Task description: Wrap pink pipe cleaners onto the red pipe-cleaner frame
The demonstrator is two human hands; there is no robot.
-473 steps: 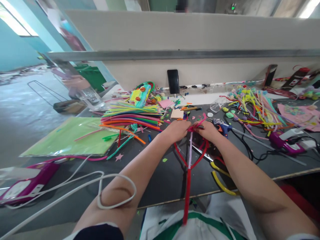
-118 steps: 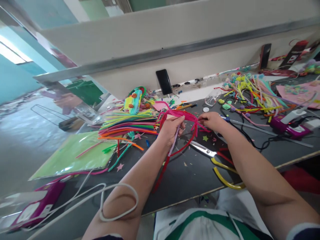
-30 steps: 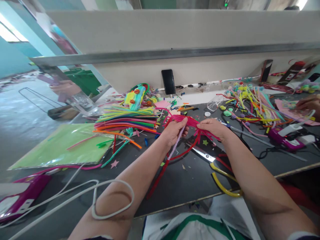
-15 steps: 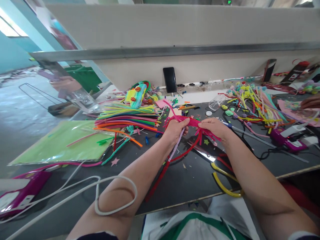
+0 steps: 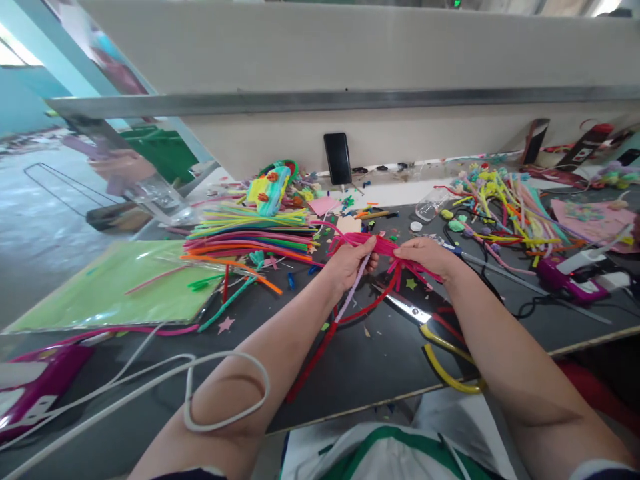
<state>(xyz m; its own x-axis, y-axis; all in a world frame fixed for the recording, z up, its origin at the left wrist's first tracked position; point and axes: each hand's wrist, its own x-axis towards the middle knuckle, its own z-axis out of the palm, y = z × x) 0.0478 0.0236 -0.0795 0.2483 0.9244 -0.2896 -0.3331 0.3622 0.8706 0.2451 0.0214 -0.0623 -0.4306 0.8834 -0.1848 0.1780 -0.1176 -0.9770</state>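
Note:
My left hand [image 5: 351,265] is closed round one end of a bundle of hot-pink pipe cleaners [image 5: 386,247], its thumb on top. At the other end, the thumb and fingers of my right hand [image 5: 424,257] pinch the same bundle, and loose pink ends fan out beneath them. From under the left hand a lilac pipe cleaner [image 5: 353,293] slants down to a red pipe cleaner [image 5: 317,363] on the table. Scissors with yellow handles [image 5: 427,331] lie below the right hand, partly hidden by my forearm.
Left of my hands lie heaped coloured pipe cleaners [image 5: 250,240] and a green sheet in plastic [image 5: 115,287]. A phone [image 5: 338,159] leans against the partition. To the right are finished-looking fuzzy pieces [image 5: 510,207] and a purple power strip [image 5: 575,280]. A white cable [image 5: 227,357] loops over my left forearm.
A pink strand that stood up above my left hand now lies lower, pointing left. Both hands keep their hold on the bundle. Another person's hand at the far right has left the view.

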